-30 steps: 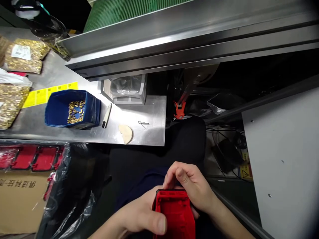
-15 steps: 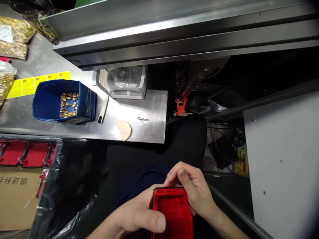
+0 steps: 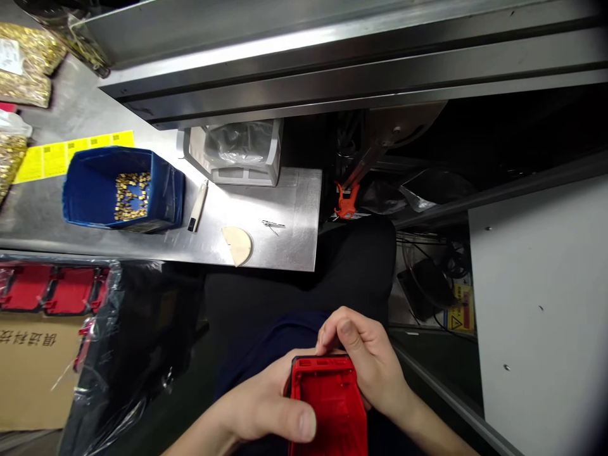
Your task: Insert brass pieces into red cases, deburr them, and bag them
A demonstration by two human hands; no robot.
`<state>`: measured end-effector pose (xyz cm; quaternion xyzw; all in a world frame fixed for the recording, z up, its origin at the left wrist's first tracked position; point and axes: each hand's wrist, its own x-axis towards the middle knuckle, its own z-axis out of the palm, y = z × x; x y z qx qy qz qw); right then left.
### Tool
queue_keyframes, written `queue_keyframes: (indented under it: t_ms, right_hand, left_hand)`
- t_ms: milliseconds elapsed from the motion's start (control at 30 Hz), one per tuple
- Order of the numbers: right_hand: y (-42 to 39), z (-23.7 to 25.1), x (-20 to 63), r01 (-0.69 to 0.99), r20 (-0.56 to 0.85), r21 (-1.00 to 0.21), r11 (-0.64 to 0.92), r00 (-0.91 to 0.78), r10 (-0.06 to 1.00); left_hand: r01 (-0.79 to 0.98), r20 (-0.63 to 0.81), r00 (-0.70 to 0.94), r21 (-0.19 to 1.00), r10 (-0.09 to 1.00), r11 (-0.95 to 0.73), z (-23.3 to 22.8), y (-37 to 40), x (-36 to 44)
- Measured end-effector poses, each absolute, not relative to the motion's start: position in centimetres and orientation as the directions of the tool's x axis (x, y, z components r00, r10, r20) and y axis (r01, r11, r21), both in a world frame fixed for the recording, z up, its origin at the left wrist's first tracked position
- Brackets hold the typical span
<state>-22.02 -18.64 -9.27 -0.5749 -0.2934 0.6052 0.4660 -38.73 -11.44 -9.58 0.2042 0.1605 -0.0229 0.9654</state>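
Both hands are holding a red plastic bin (image 3: 327,405) low over the lap, open side facing up. The left hand (image 3: 266,408) is wrapping the bin's left wall, thumb pressing over the rim, fingers closed around it underneath. The right hand (image 3: 368,361) is curling over the far right corner, fingertips bent down onto the far rim, also closed on it.

The bin is looking like stiff, thin-walled moulded plastic: probably light, rigid, a bit slick on the flat walls. The rim and corners are giving the best hold, as the hands are taking it now; the bottom is out of view.

Room: beyond the hands the lap is lying dark and open. Further ahead the steel table (image 3: 294,209) edge is cutting across, its right corner sitting just ahead of the hands. To the right of the right hand a white panel (image 3: 541,304) is closing that side. To the left of the left hand, a cardboard box (image 3: 33,373) and bagged red bins (image 3: 52,297) are crowding the space.

Far on the table: a blue bin (image 3: 90,190) with gold parts, a white tool (image 3: 198,206), a clear-lined grey tray (image 3: 237,152).
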Motion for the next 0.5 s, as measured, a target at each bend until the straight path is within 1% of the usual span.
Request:
queue_keyframes:
  t_ms: [167, 233, 333, 400, 500]
  right_hand:
    - [-19.04, -9.46, -22.08, -0.078, -0.384, -0.923, -0.377, 0.242, 0.891]
    - [-19.15, -9.42, -22.08, -0.095, -0.388, -0.922, -0.376, 0.229, 0.893]
    - [-19.23, -9.36, -22.09, -0.155, -0.402, -0.912, -0.379, 0.160, 0.902]
    - [-19.28, -9.41, -22.18, -0.136, -0.389, -0.920, -0.368, 0.191, 0.901]
    - [-19.38, -9.50, -22.42, -0.089, -0.364, -0.931, -0.354, 0.290, 0.885]
  left_hand:
    - [0.117, -0.361, 0.932, 0.379, 0.030, 0.918, -9.52, -11.48, -38.81]
    - [0.117, -0.362, 0.932, 0.379, 0.030, 0.918, -9.54, -11.55, -38.86]
    - [0.106, -0.342, 0.939, 0.375, 0.031, 0.921, -9.66, -11.71, -38.93]
    - [0.104, -0.343, 0.939, 0.370, 0.032, 0.923, -9.71, -11.80, -38.94]
    - [0.110, -0.362, 0.932, 0.359, 0.030, 0.927, -9.66, -11.84, -38.89]
